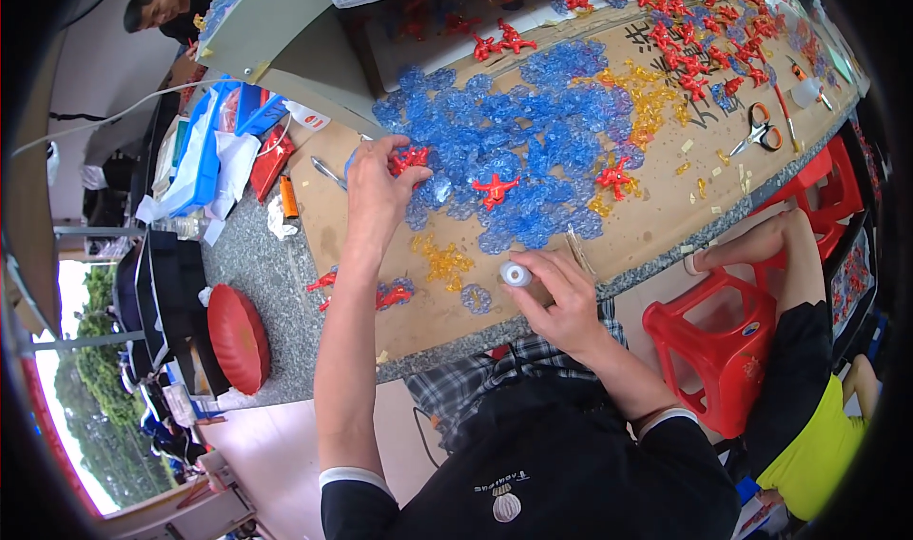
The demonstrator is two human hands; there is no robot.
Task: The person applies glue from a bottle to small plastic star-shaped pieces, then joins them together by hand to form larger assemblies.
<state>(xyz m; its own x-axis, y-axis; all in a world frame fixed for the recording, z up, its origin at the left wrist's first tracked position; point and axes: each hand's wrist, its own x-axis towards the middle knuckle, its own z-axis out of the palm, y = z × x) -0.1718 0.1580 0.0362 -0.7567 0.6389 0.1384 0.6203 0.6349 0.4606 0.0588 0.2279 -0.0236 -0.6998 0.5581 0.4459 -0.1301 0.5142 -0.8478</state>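
Two hands among plastic pieces on a cardboard-covered worktop.

The left hand (376,193) has its fingers pinched on a red piece (409,157) at the near rim of the blue heap (514,131); the right hand (561,297) is closed around a small white bottle (515,274), probably glue, near the worktop's (285,283) front edge. Yellow bits (442,259) lie between them. Scissors (758,129) and more red pieces (694,55) lie far right. A red stool (713,350) and another person's leg (761,245) crowd the right side.
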